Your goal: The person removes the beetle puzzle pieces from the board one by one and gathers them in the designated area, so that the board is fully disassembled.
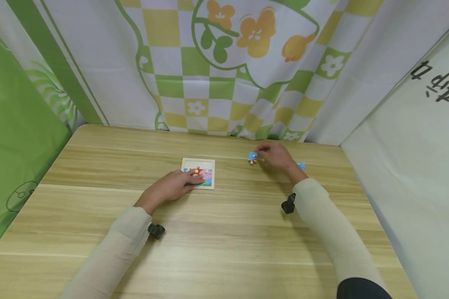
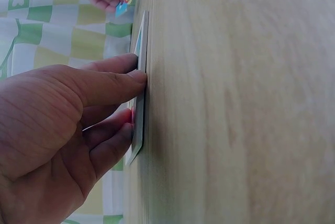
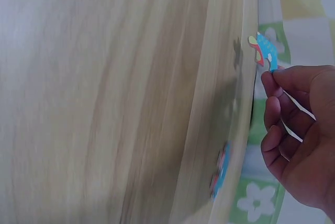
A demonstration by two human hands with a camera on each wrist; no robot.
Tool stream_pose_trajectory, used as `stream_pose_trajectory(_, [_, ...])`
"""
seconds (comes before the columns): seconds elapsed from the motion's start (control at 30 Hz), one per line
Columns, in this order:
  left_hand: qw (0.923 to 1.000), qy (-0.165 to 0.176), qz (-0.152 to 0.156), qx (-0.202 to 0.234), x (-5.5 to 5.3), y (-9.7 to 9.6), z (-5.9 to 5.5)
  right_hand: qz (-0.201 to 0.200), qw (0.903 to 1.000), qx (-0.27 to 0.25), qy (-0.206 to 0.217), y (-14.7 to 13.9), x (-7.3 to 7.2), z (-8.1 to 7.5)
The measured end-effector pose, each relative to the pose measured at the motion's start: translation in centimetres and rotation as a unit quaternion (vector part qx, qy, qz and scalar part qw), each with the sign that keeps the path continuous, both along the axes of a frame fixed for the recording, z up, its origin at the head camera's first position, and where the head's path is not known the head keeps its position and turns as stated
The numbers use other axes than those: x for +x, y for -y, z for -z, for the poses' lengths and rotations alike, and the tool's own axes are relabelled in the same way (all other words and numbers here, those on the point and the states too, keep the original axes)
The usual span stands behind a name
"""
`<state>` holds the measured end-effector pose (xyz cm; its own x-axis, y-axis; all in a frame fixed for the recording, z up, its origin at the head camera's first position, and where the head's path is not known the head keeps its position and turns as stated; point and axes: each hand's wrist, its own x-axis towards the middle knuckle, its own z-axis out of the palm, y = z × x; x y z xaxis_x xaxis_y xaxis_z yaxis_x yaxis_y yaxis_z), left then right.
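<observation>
A square puzzle board [image 1: 198, 160] with a light wooden frame lies on the table, its lower part filled with a pink cartoon figure and red shapes. My left hand [image 1: 172, 185] rests on its left side, fingertips on the picture; in the left wrist view the thumb touches the near edge of the board [image 2: 138, 135]. To the right, my right hand [image 1: 277, 157] pinches a blue puzzle piece [image 3: 267, 49] with red and yellow parts between thumb and forefinger, held above the table. Behind the right wrist, another blue puzzle piece [image 1: 301, 165] lies on the table.
The wooden table [image 1: 228, 236] ends at a checked curtain [image 1: 220, 91] at the back. A green cloth [image 1: 18, 124] hangs on the left, and a white panel with black writing [image 1: 415, 145] stands on the right.
</observation>
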<state>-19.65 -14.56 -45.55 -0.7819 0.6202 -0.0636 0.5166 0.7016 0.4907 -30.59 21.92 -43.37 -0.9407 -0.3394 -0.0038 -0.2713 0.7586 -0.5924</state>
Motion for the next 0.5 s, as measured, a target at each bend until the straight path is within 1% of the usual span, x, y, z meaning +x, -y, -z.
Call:
stream_pose_trajectory(0.13, [1.0000,0.000,0.000,-0.002,0.1,0.0,-0.3,0.005,0.9999,0.010,0.002,-1.1,-0.3,-0.1])
stream_pose_trajectory(0.23, [1.0000,0.001,-0.001,-0.005,0.2,0.0,-0.4,0.012,0.9998,0.012,0.014,-1.7,-0.4,0.0])
stream_pose_trajectory(0.37, [0.9999,0.002,-0.003,-0.010,0.2,0.0,-0.3,0.025,0.9990,0.014,0.035,-2.2,-0.5,0.1])
stream_pose_trajectory(0.5, [0.9999,0.000,-0.003,-0.013,0.2,-0.1,-0.3,0.030,0.9983,0.026,0.042,-2.4,-0.6,0.2])
